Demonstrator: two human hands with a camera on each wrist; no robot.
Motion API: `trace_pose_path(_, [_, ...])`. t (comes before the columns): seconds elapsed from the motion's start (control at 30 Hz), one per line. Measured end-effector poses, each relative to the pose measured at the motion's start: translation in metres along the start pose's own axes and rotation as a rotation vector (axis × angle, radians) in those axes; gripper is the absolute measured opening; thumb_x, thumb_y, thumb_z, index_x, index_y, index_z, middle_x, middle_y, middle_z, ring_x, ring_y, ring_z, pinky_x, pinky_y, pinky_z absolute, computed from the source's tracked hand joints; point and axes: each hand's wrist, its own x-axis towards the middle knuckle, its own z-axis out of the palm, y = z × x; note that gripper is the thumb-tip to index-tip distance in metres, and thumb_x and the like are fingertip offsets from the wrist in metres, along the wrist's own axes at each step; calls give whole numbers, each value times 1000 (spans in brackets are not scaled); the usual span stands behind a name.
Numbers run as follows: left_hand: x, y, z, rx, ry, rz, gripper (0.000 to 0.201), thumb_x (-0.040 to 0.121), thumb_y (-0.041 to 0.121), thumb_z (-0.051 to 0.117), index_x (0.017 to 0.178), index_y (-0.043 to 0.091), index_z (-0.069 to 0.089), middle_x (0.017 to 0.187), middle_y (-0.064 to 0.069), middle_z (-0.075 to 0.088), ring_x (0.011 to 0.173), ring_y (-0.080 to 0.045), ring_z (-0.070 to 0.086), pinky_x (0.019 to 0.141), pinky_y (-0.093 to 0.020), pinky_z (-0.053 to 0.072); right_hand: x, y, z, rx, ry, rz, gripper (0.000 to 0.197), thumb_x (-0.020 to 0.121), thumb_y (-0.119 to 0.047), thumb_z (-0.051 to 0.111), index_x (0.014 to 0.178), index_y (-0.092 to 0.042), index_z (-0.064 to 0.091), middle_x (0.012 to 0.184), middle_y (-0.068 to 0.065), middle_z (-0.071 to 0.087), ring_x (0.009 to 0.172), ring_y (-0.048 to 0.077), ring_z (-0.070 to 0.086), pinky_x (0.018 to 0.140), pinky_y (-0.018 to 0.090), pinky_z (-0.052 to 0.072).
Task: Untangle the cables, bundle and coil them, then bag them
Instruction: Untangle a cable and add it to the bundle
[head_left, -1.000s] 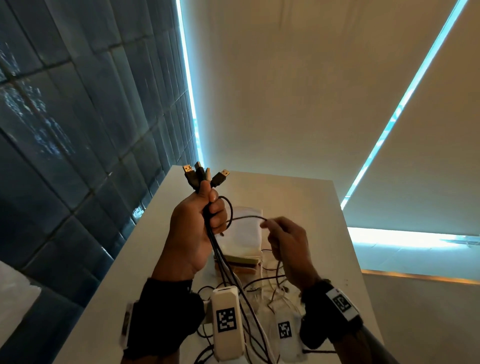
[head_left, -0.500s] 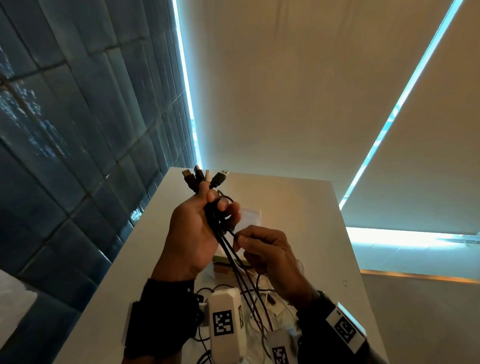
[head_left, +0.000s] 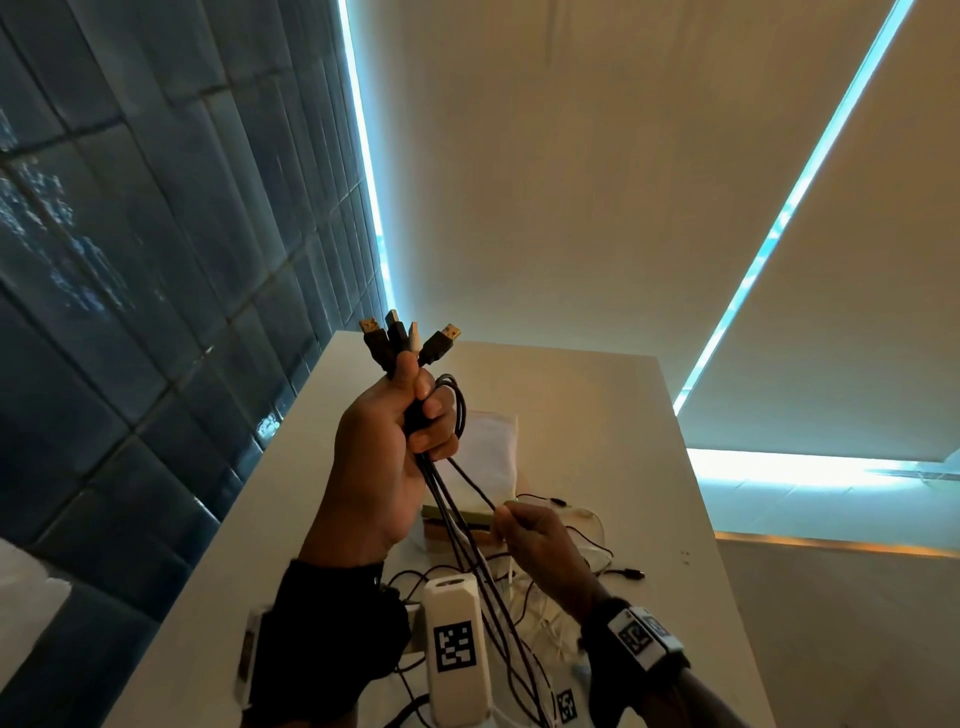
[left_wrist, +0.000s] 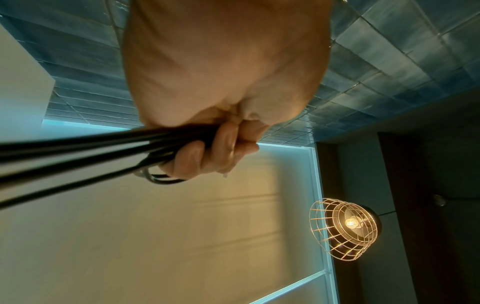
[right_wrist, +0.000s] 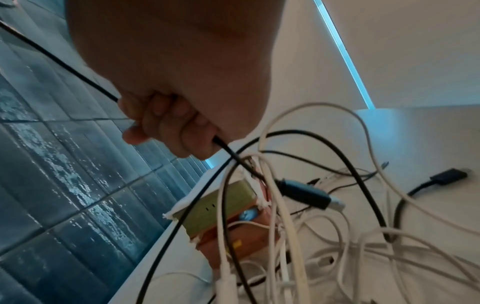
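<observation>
My left hand grips the plugs; my right hand pinches one cable. Pulling hard could tighten the tangle.

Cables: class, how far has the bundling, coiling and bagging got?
Done: several plug ends gathered in the left hand. In hand: the right hand pulls one black cable taut. Left: the tangle on the table; no finished coil, nothing bagged.
</observation>
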Motion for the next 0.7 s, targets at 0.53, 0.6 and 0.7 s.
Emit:
trace_pose_path(0.53, [3,3,-10,110,132,15,37,102,32,34,70,16,41,62,2,45,43,-7,32,46,-21,25,19,-46,-19,222,334,37,14,90,-10,60,84,1,67,53,1,44,44,13,32,39,24,26])
trace_pose_path(0.6, [4,-1,-8,161,147,-7,36,102,32,34,70,16,41,65,1,47,46,-9,39,48,-22,27,20,-78,-21,303,327,-93,13,91,-8,59,86,3,66,53,3,39,44,14,28,41,24,23])
trace_pose_path(0.7, [3,-5,0,236,158,-35,36,103,30,35,72,15,44,67,-2,56,54,-13,50,52,-25,33,14,-119,-16,332,268,-262,12,93,-10,58,89,-1,66,53,-1,38,45,13,27,42,24,24])
